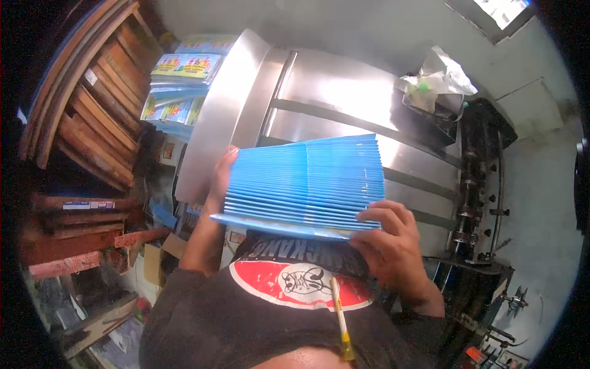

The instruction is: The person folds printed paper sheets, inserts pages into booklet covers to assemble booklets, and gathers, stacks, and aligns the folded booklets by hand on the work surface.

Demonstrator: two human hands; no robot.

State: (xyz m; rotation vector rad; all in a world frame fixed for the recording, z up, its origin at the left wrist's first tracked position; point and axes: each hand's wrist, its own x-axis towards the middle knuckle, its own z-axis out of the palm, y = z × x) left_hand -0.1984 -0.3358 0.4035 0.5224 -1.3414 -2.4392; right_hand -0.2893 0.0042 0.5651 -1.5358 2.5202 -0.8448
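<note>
Brown wooden boards (104, 123) line the left; a crumpled whitish plastic bag (439, 69) tops a dark box (430, 123) near black metal machinery (471, 187).

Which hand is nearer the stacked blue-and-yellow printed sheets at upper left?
Left. The left hand is below and right of the sheets; the right hand is lower and farther right.

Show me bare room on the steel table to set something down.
The steel table's widest bare patch lies between the wall and the uppermost dark strap; a narrower one shows below that strap, right of the blue stack. The far right is crowded with crumpled plastic and a dark tray. Nearer, the blue stack hides the surface.
</note>
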